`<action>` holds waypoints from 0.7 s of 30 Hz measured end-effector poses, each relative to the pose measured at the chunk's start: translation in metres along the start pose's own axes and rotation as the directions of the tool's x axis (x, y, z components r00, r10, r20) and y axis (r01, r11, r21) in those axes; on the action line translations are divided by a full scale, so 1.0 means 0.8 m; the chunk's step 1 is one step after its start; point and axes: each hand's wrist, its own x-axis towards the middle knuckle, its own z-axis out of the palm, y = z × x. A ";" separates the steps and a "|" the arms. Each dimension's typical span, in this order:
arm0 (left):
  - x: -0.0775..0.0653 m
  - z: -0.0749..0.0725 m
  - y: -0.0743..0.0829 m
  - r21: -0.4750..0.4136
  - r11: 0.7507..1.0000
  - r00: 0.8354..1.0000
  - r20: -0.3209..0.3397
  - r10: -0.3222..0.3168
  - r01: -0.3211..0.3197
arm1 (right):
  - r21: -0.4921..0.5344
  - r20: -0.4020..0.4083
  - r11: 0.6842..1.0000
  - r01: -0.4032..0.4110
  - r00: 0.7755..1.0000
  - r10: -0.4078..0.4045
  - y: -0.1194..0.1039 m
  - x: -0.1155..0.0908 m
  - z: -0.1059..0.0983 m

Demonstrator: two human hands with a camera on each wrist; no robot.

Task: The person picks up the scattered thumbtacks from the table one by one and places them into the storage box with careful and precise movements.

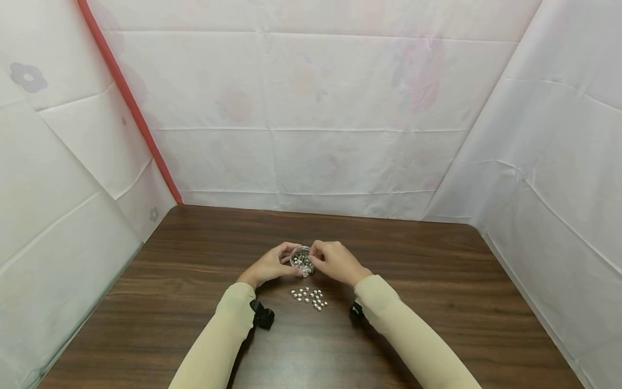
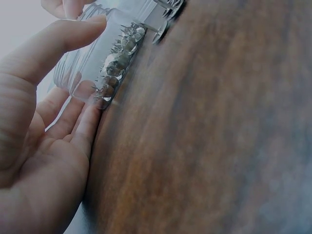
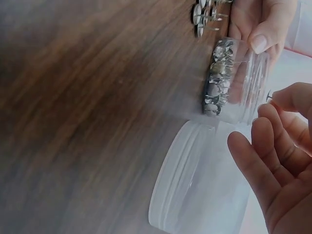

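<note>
A small clear jar (image 2: 90, 56) with a ridged neck stands on the table, a layer of thumbtacks (image 3: 218, 80) at its bottom. My left hand (image 1: 272, 265) holds it from the left, thumb at the near side and fingers round the far side. On the right, my right hand (image 1: 337, 263) is at the jar's mouth, pinching one thumbtack (image 3: 269, 96) between thumb and forefinger. Its other fingers are loosely bent. A loose group of silvery thumbtacks (image 1: 307, 299) lies on the table just in front of the jar, several of them points up.
A clear round lid-like piece (image 3: 170, 180) lies beside the jar in the right wrist view; the right hand hides it in the head view. The brown wooden table (image 1: 194, 302) reaches to white fabric walls (image 1: 311, 108) behind and at both sides.
</note>
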 end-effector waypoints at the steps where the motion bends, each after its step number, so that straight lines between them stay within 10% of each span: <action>1: 0.000 0.000 -0.001 0.001 1.000 1.000 0.001 0.001 -0.001 | 0.003 0.006 1.000 -0.011 1.000 0.011 0.000 0.001 0.000; 21: -0.017 0.001 0.034 -0.023 1.000 0.998 0.056 -0.013 0.015 | -0.050 0.109 0.995 -0.085 0.990 0.090 -0.013 0.016 0.003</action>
